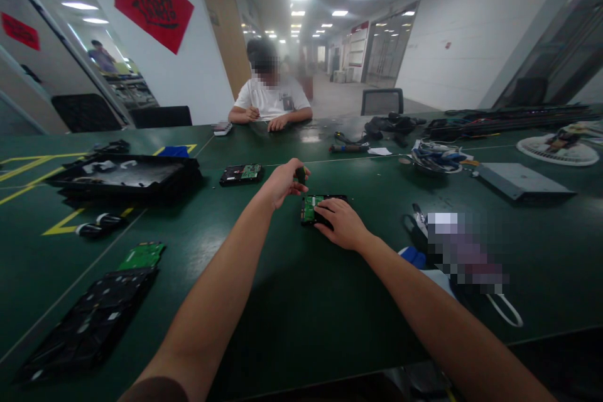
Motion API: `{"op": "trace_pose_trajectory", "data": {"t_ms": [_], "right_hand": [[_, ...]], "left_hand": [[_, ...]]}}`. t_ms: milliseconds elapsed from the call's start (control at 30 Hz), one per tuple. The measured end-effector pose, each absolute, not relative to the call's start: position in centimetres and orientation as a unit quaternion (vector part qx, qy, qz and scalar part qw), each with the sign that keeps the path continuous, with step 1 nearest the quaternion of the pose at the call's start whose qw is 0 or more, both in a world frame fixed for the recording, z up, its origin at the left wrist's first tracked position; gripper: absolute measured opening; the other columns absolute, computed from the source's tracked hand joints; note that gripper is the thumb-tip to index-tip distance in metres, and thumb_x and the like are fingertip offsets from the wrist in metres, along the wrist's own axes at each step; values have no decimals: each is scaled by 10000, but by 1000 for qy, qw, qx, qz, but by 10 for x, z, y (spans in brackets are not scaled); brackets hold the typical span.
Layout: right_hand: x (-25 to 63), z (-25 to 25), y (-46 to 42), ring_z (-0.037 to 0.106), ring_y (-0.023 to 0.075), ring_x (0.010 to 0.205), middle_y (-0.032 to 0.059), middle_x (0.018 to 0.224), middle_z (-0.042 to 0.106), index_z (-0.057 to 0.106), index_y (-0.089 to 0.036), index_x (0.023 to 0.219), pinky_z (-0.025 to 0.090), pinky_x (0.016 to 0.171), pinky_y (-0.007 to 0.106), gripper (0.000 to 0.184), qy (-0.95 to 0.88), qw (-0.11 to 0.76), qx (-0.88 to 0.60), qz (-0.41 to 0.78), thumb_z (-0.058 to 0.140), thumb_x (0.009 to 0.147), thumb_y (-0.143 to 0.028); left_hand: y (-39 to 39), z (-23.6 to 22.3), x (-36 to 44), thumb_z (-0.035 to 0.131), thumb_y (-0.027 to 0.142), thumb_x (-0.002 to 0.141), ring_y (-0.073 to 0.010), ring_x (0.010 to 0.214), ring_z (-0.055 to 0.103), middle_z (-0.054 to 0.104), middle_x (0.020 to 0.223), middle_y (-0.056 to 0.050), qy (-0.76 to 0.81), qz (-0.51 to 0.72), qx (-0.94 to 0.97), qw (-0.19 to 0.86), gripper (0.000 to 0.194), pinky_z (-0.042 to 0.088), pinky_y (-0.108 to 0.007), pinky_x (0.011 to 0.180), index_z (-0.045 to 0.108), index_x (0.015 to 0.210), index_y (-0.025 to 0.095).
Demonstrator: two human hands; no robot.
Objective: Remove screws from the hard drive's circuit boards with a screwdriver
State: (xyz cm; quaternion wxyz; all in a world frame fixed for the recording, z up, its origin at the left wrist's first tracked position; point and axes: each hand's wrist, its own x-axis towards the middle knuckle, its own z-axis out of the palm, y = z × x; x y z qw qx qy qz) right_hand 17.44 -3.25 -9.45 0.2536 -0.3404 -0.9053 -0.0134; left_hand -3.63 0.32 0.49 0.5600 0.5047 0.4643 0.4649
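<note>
A hard drive point(308, 208) lies on the green table in front of me, its green circuit board facing up. My right hand point(342, 220) rests over its right part, fingers gripping it and covering much of the board. Just above the drive's left end, my left hand point(285, 183) is closed around a short dark handle, apparently a screwdriver point(300, 174). Its tip is too small to make out, so I cannot tell whether it touches the drive. Farther left lies a second hard drive point(241, 174), also with green board showing.
At left are black trays point(127, 176), a green circuit board point(142, 255) and black drive housings point(89, 320). To the right lie a bowl of cables point(436, 157), a grey metal box point(522, 180) and a blurred pouch point(464, 248). A person point(271, 94) sits opposite.
</note>
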Motion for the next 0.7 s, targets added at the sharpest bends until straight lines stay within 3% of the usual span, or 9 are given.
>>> {"op": "trace_pose_trajectory", "data": {"t_ms": [300,533,700], "right_hand": [[174,-95,-32,543,298,1227,134,1285,615,618,-210,1313,388,1105,561,404,-904,263,-337,-12,598,949,-384],[174,-94,-33,538,297,1231,138,1298,605,613,-189,1316,383,1116,550,414,-905,252,-343,-17,586,956,-392],[174,-93,-33,543,299,1226,135,1290,610,615,-201,1311,390,1107,555,403,-906,256,-338,-11,588,955,-388]], "left_hand": [[0,7,-34,528,404,841,-162,553,644,714,914,-129,448,432,494,608,281,437,-262,474,621,931,155],[2,2,-36,522,394,831,-139,538,640,687,901,-101,471,467,515,542,298,428,-248,467,674,875,141],[0,7,-34,531,404,843,-155,543,649,716,906,-119,454,444,497,592,284,438,-253,468,625,923,148]]}}
